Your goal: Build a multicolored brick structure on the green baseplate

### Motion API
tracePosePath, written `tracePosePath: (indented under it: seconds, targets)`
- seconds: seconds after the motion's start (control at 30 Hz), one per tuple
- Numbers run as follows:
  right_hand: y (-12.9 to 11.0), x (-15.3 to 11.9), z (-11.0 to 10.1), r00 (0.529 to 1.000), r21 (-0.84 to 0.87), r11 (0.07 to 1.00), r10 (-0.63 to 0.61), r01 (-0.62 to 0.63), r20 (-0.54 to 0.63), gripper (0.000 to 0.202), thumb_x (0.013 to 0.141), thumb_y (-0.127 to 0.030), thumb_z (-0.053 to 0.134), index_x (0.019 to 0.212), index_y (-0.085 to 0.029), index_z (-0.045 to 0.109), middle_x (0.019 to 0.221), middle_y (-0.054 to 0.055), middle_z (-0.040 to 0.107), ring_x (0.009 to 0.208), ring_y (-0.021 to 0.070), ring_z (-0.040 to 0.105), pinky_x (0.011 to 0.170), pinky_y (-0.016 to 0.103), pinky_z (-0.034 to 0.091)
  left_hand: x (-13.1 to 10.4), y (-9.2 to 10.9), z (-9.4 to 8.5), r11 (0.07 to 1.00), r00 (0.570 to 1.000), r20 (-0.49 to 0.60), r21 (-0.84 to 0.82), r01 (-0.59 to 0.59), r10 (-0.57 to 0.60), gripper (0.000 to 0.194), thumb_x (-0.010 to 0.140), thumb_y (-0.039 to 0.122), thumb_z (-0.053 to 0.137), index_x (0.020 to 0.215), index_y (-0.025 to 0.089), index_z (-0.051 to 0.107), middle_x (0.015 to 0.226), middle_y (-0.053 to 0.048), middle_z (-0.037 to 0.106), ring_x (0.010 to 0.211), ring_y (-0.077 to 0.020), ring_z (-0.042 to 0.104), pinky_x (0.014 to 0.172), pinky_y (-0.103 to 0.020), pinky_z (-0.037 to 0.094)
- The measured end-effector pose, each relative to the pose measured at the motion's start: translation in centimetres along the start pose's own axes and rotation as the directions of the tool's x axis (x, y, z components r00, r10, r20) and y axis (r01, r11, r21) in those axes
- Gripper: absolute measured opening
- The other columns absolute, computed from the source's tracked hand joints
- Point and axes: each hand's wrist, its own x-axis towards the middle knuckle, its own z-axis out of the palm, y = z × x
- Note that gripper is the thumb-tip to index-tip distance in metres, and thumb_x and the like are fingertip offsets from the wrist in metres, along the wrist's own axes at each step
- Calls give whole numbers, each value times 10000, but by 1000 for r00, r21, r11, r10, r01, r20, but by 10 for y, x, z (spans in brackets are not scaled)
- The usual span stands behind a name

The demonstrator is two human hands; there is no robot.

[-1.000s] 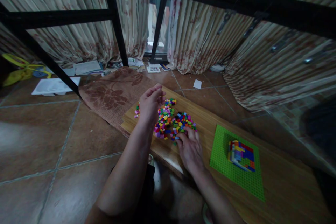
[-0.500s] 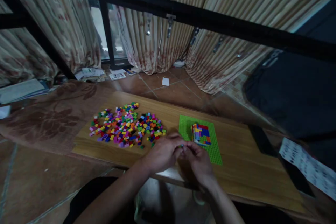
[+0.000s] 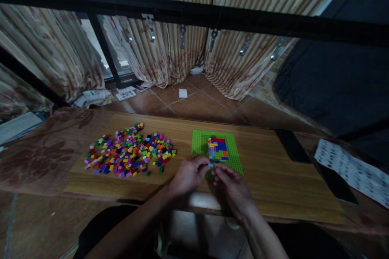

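Note:
A small light blue toy brick (image 3: pixel 210 165) is pinched between the thumb and forefinger of my left hand (image 3: pixel 187 173), over the near edge of the green baseplate (image 3: pixel 234 156). Close by on the right, my right hand (image 3: pixel 232 184) has its thumb and fingertips drawn together beside that brick. Whether anything sits in its fingertips is too small to tell. Just beyond both hands, a block of multicoloured bricks (image 3: pixel 218 149) in red, blue, yellow and orange stands on the baseplate.
Loose coloured bricks (image 3: pixel 130 151) lie spread over the left part of the wooden board (image 3: pixel 264 186). A dark phone-like slab (image 3: pixel 293 146) and a printed sheet (image 3: pixel 349 170) are at the right. Overhead runs a black bar (image 3: pixel 194 12) with hanging clips.
The view has shifted, so board and bricks appear further left. My fingertips, pressed together before, have parted slightly, and the light blue brick now shows in my left hand.

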Motion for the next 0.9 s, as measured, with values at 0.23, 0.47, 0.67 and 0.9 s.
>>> tracePosePath:
  seconds: [0.23,0.47,0.67,0.9]
  targets:
    - [-3,6,-26,987,-97,992,-96,84,-130,408,591,-465,830,874,-186,739,749,33,695,578,114,544,549,247,444,14,-6,22,989,971,-193,-59,133,-142,142,885,221,571,925,197,705,891,-24,728,799,-136,671,752,-240,513]
    - [-1,11,-35,983,-140,984,-130,111,-129,385,634,-476,795,885,-189,741,756,33,701,574,116,541,557,256,433,13,-10,34,985,968,-217,96,146,-123,158,897,228,575,978,214,710,963,-35,742,862,-150,685,805,-260,522]
    - [-4,16,-34,977,-204,966,-184,160,-106,340,690,-457,755,897,-187,735,755,34,708,589,125,554,577,267,443,11,-13,39,958,971,-211,239,159,-108,185,915,269,556,1014,229,708,974,-32,741,877,-162,686,786,-265,509]
    - [-5,25,-23,907,-441,819,-420,367,-24,241,809,-392,640,927,-193,709,880,57,720,805,198,647,775,359,505,10,-18,43,938,971,-229,317,139,-67,204,928,296,530,962,213,713,918,-44,729,833,-150,669,749,-244,484]
